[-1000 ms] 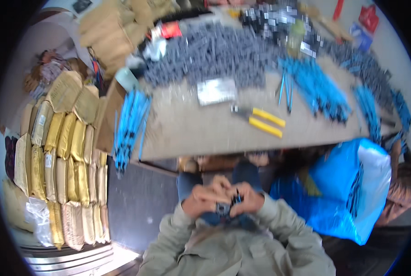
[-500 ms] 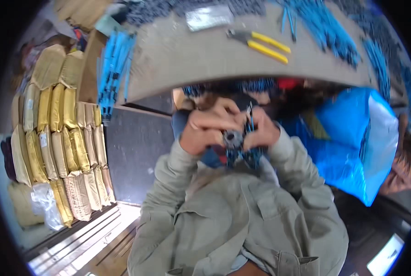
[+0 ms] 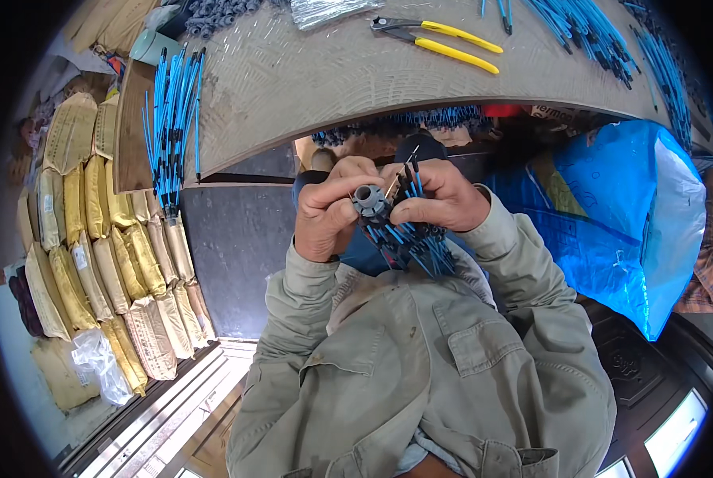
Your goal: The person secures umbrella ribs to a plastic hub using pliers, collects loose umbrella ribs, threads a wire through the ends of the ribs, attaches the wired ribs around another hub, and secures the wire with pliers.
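From the head view, looking down into the person's lap, I am seeing both hands working close together in front of the belly. The left hand (image 3: 328, 207) is curling its fingers narrowly against a grey fitting (image 3: 367, 199), thumb and forefinger pressing along its left side, while the fitting's round hole is facing upward. The right hand (image 3: 448, 195) is pinching black-tipped blue stems (image 3: 410, 182) just to the right of the fitting, its thumb pointing in toward the fitting's rim; whether that thumb is touching the rim I cannot tell. More stems are fanning out below the fitting, between the forearms. On the surface (image 3: 292, 88) beyond, yellow-handled pliers (image 3: 444, 46) are lying near a shiny silver packet (image 3: 334, 9), and a bunch of blue rods (image 3: 169, 119) is jutting over the left edge. As for writing, pale lettering is showing on a dark package (image 3: 551, 113) under the surface; dark marks are running across a big blue bag (image 3: 603, 207) at the right; and among the stacked wrapped parcels (image 3: 93, 207) at the left, one is carrying a small white label (image 3: 79, 255), its print too small for me to make out.
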